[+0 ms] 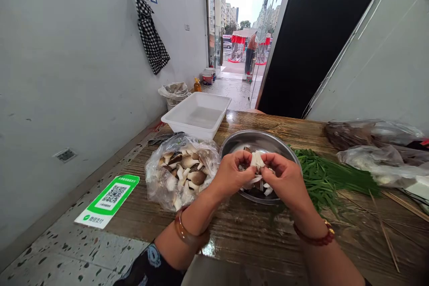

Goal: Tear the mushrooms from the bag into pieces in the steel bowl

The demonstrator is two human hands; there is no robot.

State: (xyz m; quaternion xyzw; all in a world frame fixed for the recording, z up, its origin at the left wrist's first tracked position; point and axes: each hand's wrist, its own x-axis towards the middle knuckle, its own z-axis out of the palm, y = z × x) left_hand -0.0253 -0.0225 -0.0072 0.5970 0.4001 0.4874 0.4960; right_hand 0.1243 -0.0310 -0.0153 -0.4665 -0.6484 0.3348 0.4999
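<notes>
Between the fingertips of my left hand [235, 170] and my right hand [280, 178] is a pale mushroom [257, 160], pinched from both sides. Both hands are over a round metal bowl [231, 139], where several mushroom pieces [267, 189] lie at the bottom, partly hidden by my fingers. Left of the bowl, an open clear plastic bag [156, 178] is full of whole mushrooms [197, 177] with brown caps and white stems. A bunch of green chives [338, 174] lies against the bowl's right side.
Behind the bag stands a white plastic tub [209, 132]. A green QR code card [109, 200] lies at the table's left edge. Plastic bags [378, 161] and thin wooden skewers [385, 234] are on the right of the wooden table [248, 237]. A person [250, 52] stands beyond the glass door.
</notes>
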